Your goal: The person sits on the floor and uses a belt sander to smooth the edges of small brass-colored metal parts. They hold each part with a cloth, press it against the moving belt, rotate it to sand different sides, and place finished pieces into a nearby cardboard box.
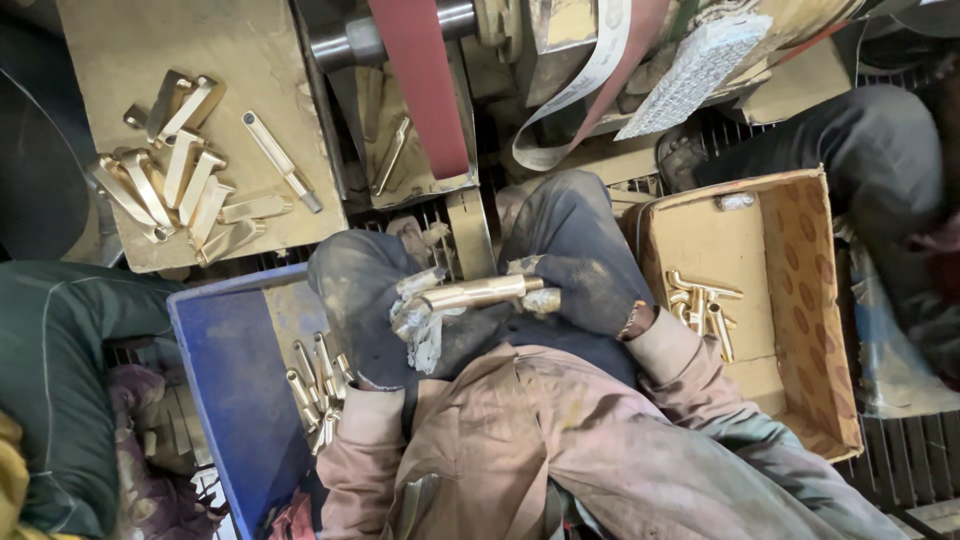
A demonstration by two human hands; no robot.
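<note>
Both my hands wear dark, worn gloves and grip one brass handle-shaped part (478, 293) held level in front of me. My left hand (372, 300) holds its left end with frayed fingertips, and my right hand (580, 285) holds its right end. The part sits just below the lower end of a red sanding belt (425, 90), apart from it. Under my left forearm a blue bin (225, 370) holds several brass parts (315, 385).
A cardboard box (800, 300) at right holds several brass parts (700, 300). A dusty board (150, 40) at upper left carries several more brass pieces (180, 170). Another person's dark-trousered leg (860, 150) is at upper right, and a green sleeve (60, 340) at left.
</note>
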